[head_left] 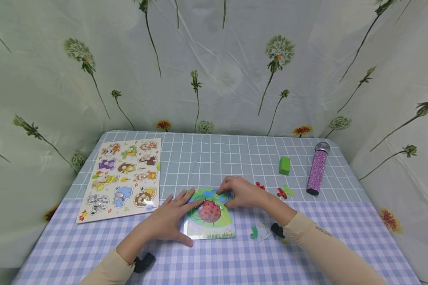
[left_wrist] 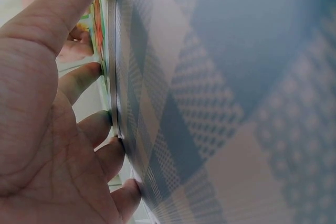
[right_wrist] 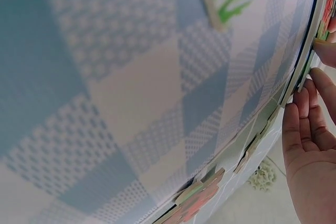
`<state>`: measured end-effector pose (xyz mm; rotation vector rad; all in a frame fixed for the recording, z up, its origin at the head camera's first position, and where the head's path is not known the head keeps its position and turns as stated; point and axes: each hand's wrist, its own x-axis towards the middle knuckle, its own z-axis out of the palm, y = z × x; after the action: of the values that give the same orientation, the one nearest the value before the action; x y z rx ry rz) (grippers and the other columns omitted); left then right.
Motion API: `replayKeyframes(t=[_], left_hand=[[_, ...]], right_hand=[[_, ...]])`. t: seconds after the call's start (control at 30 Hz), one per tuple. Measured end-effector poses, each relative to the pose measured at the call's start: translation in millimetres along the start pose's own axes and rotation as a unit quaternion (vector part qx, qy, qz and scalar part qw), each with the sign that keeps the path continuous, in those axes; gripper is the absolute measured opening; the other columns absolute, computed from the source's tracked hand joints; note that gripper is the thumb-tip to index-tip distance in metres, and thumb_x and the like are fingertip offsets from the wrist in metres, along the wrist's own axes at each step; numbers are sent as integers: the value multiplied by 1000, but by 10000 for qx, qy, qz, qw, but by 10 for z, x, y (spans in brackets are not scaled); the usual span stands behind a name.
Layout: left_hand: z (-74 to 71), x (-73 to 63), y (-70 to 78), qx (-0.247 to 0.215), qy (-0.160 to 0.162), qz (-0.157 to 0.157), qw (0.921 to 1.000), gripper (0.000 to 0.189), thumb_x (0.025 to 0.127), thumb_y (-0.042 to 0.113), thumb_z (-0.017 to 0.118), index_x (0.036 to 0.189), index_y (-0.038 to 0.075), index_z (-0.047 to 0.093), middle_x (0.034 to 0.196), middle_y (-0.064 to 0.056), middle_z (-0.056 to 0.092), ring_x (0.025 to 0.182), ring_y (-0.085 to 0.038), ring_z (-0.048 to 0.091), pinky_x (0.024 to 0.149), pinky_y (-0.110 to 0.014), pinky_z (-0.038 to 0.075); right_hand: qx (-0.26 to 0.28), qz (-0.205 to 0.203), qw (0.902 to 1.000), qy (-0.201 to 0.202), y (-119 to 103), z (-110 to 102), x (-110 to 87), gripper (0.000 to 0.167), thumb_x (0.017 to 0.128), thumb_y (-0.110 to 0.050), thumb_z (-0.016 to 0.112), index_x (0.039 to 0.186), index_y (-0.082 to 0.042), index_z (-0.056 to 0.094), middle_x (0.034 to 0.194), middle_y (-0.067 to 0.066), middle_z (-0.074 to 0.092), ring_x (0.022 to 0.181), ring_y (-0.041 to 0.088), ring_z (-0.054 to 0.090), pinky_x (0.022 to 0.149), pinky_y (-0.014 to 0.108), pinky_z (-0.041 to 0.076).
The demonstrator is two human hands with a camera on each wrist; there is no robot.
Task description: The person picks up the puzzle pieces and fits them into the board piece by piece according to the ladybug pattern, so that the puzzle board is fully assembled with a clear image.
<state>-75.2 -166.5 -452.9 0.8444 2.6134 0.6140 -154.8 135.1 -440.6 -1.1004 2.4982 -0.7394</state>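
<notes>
A square jigsaw board (head_left: 226, 229) with a red ladybug picture lies on the checked cloth in front of me. My left hand (head_left: 168, 217) is spread along its left side, index fingertip over the picture near the ladybug and the thumb by the lower left corner. In the left wrist view, the fingertips meet the board's edge. My right hand (head_left: 241, 192) is at the upper right corner, thumb and fingers bent around a green-and-blue puzzle piece (head_left: 219, 197). The right wrist view has these fingertips right at the board's edge; the fingers hide part of the piece.
Loose puzzle pieces lie right of the board: red ones (head_left: 281, 193), a green one (head_left: 288, 190) and pale ones (head_left: 262, 232) near the right wrist. An animal peg puzzle (head_left: 132, 209) stands left. Behind, right, are a green block (head_left: 284, 166) and a glittery purple microphone (head_left: 317, 170).
</notes>
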Motion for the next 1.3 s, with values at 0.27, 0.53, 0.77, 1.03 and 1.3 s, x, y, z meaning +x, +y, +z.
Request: replayKeyframes(t=[0.27,0.53,0.77,1.03,1.3], left_hand=[[6,4,-7,1,1,12,10000,119,68,68,93,166,24,43,181,-15,19,166,-48,19,124,-81,21],[13,6,-18,1,-12,8,10000,119,68,69,93,166,25,43,181,-14,19,166,-48,19,125,-81,20],[9,6,-13,12,-30,-13,10000,119,68,69,93,166,25,42,181,-14,18,166,-47,20,125,-80,20],[5,8,-19,23,-68,-34,10000,120,68,70,92,167,26,42,181,-14,18,166,-47,19,125,-80,21],[-11,16,-24,71,-88,-31,9999,119,68,70,92,167,26,42,181,-14,19,166,-47,20,125,-79,23]], right_hand=[[-63,39,10000,-34,10,0,11,36,88,-13,87,123,-8,80,118,3,72,102,14,67,91,25,59],[-42,28,10000,-45,19,1,25,36,87,-12,88,123,-8,81,118,4,71,103,14,68,92,25,60],[52,-56,10000,22,32,-4,23,35,86,-11,89,120,-8,82,116,4,73,101,14,67,90,25,59],[58,-198,9998,19,34,-11,25,33,87,-10,89,119,-9,83,115,4,74,101,16,69,90,26,60],[-63,-376,9993,-19,30,-21,20,21,89,-11,88,110,-15,86,112,2,71,101,15,66,87,25,56]])
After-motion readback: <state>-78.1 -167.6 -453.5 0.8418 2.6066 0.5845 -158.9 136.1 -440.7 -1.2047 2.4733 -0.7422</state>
